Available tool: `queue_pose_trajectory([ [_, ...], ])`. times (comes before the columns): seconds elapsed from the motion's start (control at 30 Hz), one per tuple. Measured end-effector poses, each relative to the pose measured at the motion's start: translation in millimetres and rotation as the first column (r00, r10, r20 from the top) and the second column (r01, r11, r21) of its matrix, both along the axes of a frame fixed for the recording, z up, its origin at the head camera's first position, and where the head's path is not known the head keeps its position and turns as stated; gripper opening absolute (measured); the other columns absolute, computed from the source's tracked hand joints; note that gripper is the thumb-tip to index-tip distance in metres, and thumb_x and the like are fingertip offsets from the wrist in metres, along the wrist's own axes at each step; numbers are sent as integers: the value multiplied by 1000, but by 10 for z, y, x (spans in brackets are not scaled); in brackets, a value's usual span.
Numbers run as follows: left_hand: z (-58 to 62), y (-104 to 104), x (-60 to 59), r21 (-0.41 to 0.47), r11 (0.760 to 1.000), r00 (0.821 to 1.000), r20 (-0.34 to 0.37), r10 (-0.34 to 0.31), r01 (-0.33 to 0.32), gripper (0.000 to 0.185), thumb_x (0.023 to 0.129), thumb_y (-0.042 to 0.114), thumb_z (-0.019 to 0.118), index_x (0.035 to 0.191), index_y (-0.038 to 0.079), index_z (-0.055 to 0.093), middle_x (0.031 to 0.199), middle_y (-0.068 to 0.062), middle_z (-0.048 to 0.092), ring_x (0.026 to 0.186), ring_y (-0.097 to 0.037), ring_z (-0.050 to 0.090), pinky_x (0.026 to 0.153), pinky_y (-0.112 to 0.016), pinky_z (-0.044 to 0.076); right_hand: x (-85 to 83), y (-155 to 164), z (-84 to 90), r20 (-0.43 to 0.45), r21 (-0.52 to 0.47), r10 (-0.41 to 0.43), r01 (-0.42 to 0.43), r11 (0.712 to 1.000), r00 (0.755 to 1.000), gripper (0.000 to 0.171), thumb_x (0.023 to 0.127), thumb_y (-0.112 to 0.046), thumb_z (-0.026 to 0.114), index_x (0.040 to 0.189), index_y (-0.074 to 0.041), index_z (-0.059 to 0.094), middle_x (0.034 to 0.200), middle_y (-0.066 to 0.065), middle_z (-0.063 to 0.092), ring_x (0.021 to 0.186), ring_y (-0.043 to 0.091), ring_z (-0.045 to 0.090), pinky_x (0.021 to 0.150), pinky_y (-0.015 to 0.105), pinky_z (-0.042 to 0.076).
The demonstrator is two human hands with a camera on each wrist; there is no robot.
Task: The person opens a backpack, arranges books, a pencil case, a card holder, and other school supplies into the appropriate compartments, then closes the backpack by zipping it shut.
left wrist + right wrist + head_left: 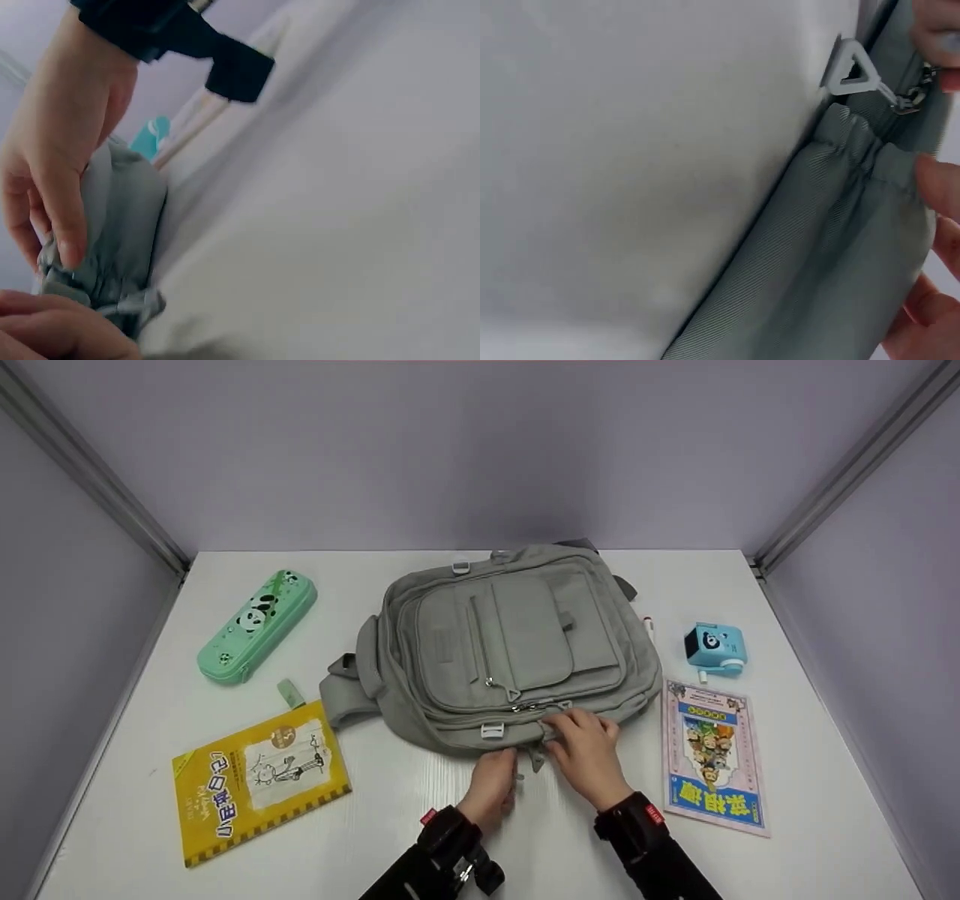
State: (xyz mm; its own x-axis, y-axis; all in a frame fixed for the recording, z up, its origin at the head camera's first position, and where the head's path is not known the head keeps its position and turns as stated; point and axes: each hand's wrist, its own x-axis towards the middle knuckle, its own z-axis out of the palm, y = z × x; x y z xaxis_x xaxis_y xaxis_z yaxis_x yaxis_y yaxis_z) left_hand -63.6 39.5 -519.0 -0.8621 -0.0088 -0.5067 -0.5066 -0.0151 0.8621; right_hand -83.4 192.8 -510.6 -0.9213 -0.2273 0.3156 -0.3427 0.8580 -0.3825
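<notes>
A grey backpack [525,630] lies on the white table with its front pocket up. At its near side, my left hand [491,787] has curled fingers beside the zipper and seems to pinch a zipper pull, mostly hidden by the fingers. A loose triangular zipper pull [851,67] hangs next to it in the right wrist view. My right hand [589,754] pinches the gathered fabric of the bag's side just right of the zipper, thumb on one face and fingers behind. The left wrist view shows the right hand [64,150] above the bunched cloth.
To the left lie a green panda pencil case [259,626], a small green eraser-like block [290,694] and a yellow book [262,784]. On the right are a blue pencil sharpener [716,647], a pink-and-blue book [715,757] and a white pen-like stick [649,628] partly behind the bag.
</notes>
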Motion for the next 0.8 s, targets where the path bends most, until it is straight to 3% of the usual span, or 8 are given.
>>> queue_pose_trajectory([
  [0.07,0,-68,3,-201,977,990,-111,-90,66,35,94,19,48,60,12,50,57,-3,54,50,-11,47,47,-31,40,-13,9,-6,7,-8,-7,7,1000,1000,26,83,-13,78,107,-17,68,103,6,65,101,26,61,93,54,33],
  [0.1,5,-105,10,-311,947,977,-160,-139,84,35,95,18,49,61,10,51,61,-6,58,55,-14,50,52,-34,44,-18,13,-8,8,-10,-9,9,1000,1000,26,83,-15,78,106,-17,68,103,6,65,102,27,61,93,54,33],
  [0.17,16,-183,31,-514,853,948,-222,-230,86,33,94,17,51,62,9,55,69,-10,62,64,-20,55,61,-37,46,-27,18,-12,8,-7,-12,12,1000,1000,25,83,-16,78,106,-18,68,103,5,66,101,26,61,94,54,33],
  [0.3,36,-356,103,-687,723,909,-253,-332,73,34,94,16,54,61,11,50,64,-10,60,59,-27,59,51,-38,40,-37,33,-21,13,-8,-11,11,1000,1000,25,83,-17,77,106,-19,68,103,4,66,101,26,61,95,53,32],
  [0.47,36,-615,161,-798,602,871,-279,-404,23,31,94,19,56,64,12,52,62,-10,61,61,-30,64,50,-39,41,-38,39,-27,23,-4,-15,15,1000,1000,26,83,-17,76,108,-20,68,103,3,65,100,25,61,95,53,32],
  [0.53,45,-708,166,-819,574,859,-287,-424,10,31,95,19,56,64,13,50,61,-8,59,59,-28,63,50,-38,41,-36,43,-29,18,2,-13,13,1000,1000,26,83,-17,76,107,-20,67,102,4,65,101,26,61,95,53,33],
  [0.63,72,-835,150,-834,552,846,-298,-442,-5,32,95,20,56,64,14,50,59,-5,57,56,-24,61,48,-37,41,-36,48,-38,2,17,-8,8,1000,1000,26,83,-17,76,107,-19,67,102,4,65,100,26,62,95,53,34],
  [0.8,148,-1038,82,-853,521,851,-291,-436,-25,30,95,21,54,66,13,52,59,-7,56,56,-28,61,48,-39,41,-45,53,-51,-10,29,-4,5,1000,1000,24,82,-18,76,104,-20,67,101,4,66,98,26,62,95,53,35],
])
